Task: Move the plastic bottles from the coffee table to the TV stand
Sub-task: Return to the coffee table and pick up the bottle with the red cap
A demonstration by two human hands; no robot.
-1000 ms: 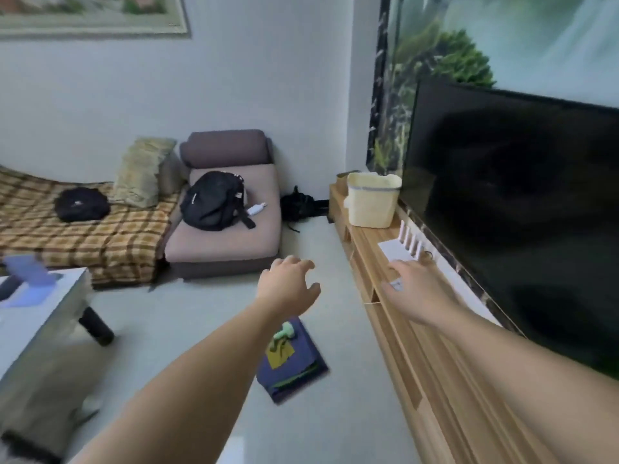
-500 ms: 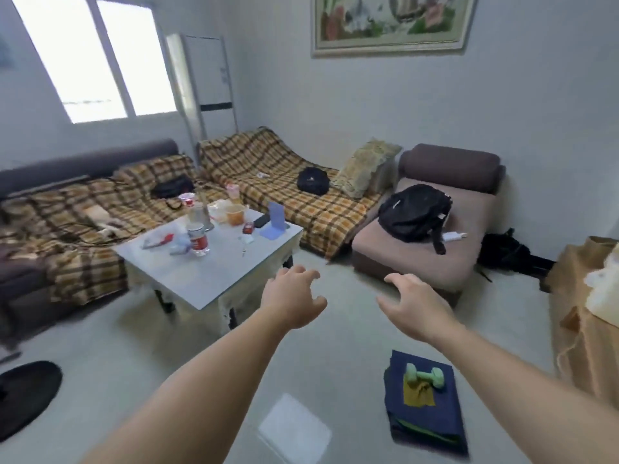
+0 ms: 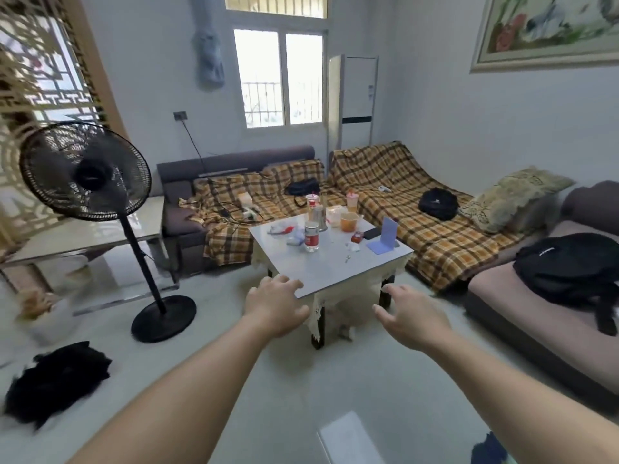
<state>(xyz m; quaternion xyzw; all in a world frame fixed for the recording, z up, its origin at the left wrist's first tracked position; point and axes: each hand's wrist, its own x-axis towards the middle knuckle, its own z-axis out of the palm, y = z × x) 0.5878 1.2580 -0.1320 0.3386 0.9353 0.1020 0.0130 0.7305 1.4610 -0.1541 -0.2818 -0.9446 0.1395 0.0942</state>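
I see white walls, a barred window [image 3: 279, 78], plaid-covered sofas [image 3: 385, 182], a black standing fan [image 3: 87, 169] and a pale glossy floor [image 3: 234, 380].

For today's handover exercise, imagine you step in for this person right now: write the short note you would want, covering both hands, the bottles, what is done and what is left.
Left hand: empty, fingers spread, held out near the coffee table corner.
Right hand: empty, open, just short of the table.
Bottle with the red label stands upright on the table, left of centre, among cups and clutter; other bottles are hard to tell apart.
TV stand is not in view.
Done: nothing confirmed from this view.
Left: pick up the bottle, carry it to the TV stand, repeat for the rest.
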